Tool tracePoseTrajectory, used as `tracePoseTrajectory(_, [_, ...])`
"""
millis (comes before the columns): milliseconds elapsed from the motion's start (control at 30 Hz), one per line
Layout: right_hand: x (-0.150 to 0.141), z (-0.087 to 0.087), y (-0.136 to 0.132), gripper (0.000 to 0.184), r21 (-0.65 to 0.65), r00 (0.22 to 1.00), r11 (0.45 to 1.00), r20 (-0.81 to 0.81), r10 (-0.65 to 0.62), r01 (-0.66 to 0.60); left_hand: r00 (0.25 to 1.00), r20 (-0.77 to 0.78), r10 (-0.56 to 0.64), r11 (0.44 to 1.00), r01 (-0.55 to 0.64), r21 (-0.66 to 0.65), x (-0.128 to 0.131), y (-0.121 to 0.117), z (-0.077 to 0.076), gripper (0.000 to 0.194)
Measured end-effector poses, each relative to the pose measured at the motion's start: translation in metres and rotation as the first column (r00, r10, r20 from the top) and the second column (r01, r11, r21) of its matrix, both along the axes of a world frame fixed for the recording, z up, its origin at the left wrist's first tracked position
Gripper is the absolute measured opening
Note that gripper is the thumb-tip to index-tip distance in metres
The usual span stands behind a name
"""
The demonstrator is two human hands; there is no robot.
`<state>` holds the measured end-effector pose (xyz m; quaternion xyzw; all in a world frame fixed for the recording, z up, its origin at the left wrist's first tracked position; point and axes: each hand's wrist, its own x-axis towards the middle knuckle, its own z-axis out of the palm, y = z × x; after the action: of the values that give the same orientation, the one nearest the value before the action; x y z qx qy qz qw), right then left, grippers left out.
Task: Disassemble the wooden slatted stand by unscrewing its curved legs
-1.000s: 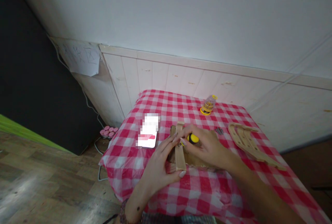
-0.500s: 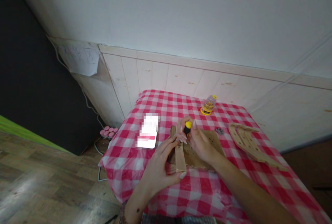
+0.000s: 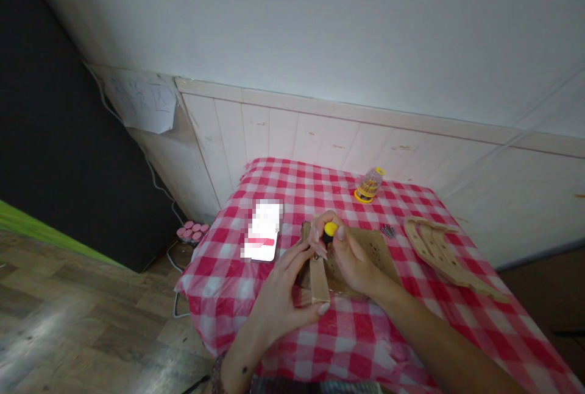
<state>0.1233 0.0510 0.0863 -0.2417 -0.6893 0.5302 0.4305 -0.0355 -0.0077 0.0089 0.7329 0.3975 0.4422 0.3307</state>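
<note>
My left hand grips a pale wooden strip, thumb at its near end and fingers at its far part. Closed round a screwdriver with a yellow-and-black handle, my right hand works over the strip's far end. A small dark ring or hole shows in the wood there; the screwdriver's tip is hidden by the fingers. Under both hands lies a brown board dotted with dark holes. Just beyond the board's right corner is a small bunch of screws.
Curved wooden pieces with holes lie at the right. A clear bit case with a yellow base stands toward the wall. A phone with a lit screen rests left, on the checked tablecloth. Pink round items sit beyond the left edge.
My right hand and the screwdriver have shifted slightly down, with the yellow handle end tilted a little differently. My left hand keeps its hold on the strip.
</note>
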Motion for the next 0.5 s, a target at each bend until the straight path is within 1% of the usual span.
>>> tracePoseTrajectory(100, [-0.002,0.003,0.002,0.050,-0.096,0.993,0.995,-0.115,-0.013,0.002,1.000,-0.005,0.006,1.000,-0.006,-0.006,0.000,0.000,0.000,0.073])
tracePoseTrajectory(200, [0.001,0.005,0.003,0.049,-0.136,0.986,0.990,-0.163,0.017,-0.040,1.000,-0.002,-0.002,1.000,0.002,-0.015,0.000,0.000,0.002,0.073])
tracePoseTrajectory(267, [0.007,0.005,0.003,0.041,-0.114,0.988,0.993,-0.150,0.020,-0.038,1.000,0.004,-0.002,1.000,0.002,-0.017,0.001,0.000,0.003,0.073])
tracePoseTrajectory(400, [0.018,0.003,0.003,0.026,-0.019,0.995,1.000,-0.100,-0.005,0.004,1.000,0.008,-0.005,1.000,0.005,-0.009,0.000,0.001,0.000,0.071])
tracePoseTrajectory(500, [0.019,0.004,0.003,0.021,0.001,0.990,0.998,-0.127,0.068,-0.069,1.000,-0.005,0.012,1.000,-0.012,-0.011,0.000,0.000,-0.003,0.072])
